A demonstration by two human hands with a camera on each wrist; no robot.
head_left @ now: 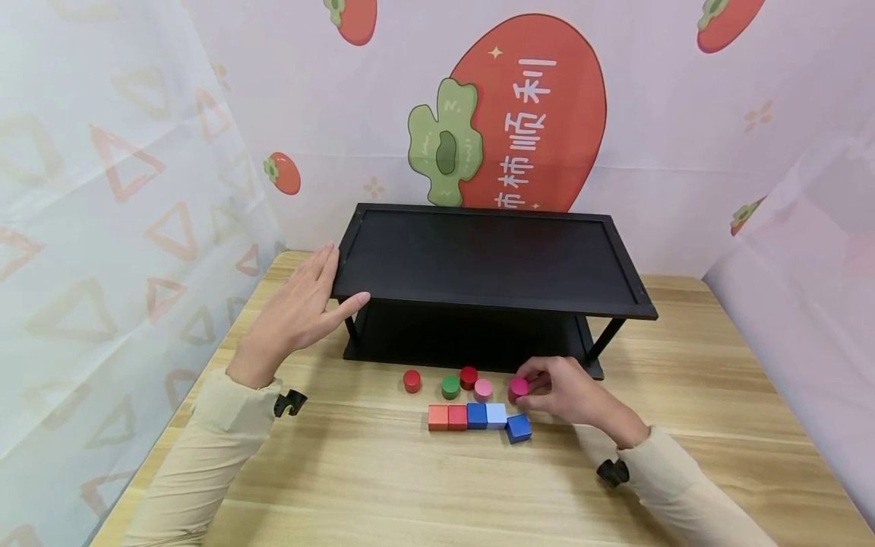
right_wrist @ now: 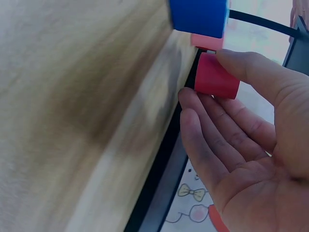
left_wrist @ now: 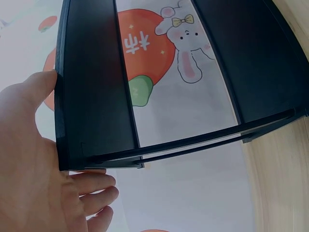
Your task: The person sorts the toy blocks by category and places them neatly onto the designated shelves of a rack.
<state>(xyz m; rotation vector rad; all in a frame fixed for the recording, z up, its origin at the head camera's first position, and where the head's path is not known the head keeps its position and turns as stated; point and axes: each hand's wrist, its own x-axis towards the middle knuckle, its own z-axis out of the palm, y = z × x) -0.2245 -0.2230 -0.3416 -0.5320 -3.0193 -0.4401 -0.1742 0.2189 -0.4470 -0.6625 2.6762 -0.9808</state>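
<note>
A magenta cylinder block (head_left: 518,387) sits between the thumb and fingers of my right hand (head_left: 563,390), which pinches it in front of the black two-tier shelf (head_left: 488,258). In the right wrist view the same cylinder block (right_wrist: 217,76) appears red, with the thumb on one side and fingertips on the other. My left hand (head_left: 294,315) rests against the shelf's left end, its fingers straight and the thumb along the front edge. The left wrist view has that hand (left_wrist: 38,159) touching the shelf's corner.
Left of the right hand stand a pink cylinder (head_left: 483,390), a dark red one (head_left: 468,377), a green one (head_left: 450,387) and a red one (head_left: 412,381). Nearer are an orange cube (head_left: 438,418), red cube (head_left: 457,418), blue cube (head_left: 476,415), light blue cube (head_left: 496,415) and tilted blue cube (head_left: 519,428).
</note>
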